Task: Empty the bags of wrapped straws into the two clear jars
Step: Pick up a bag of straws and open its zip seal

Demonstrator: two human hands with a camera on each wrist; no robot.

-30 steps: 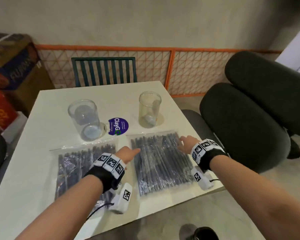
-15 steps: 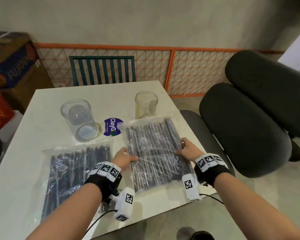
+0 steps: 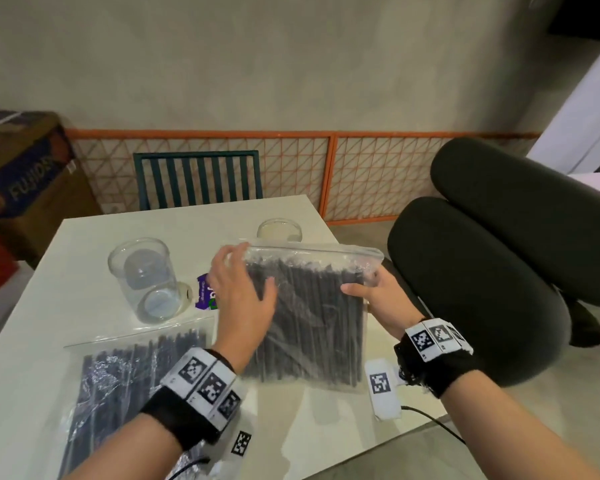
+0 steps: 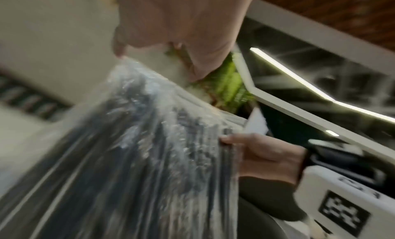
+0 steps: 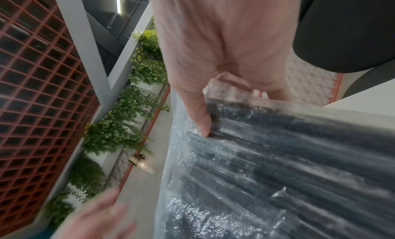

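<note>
A clear bag of dark wrapped straws (image 3: 312,313) is raised upright off the white table (image 3: 84,237). My right hand (image 3: 385,303) grips its right edge, thumb (image 5: 200,117) on the front and fingers behind. My left hand (image 3: 239,285) lies along the left edge with fairly straight fingers touching the top left corner; its view is blurred. A second bag of straws (image 3: 129,382) lies flat at the near left. The larger clear jar (image 3: 142,278) stands empty behind it. Only the rim of the smaller jar (image 3: 279,230) shows above the raised bag.
A purple round sticker (image 3: 203,296) lies between the jars, partly behind my left hand. A teal slatted chair (image 3: 198,178) stands at the table's far side. A black padded chair (image 3: 482,271) is close on the right. Cardboard boxes (image 3: 21,174) are stacked at the left.
The right bag has gone from flat on the table to upright in the air. My left hand slid up its left edge to the top corner; my right hand keeps the right edge.
</note>
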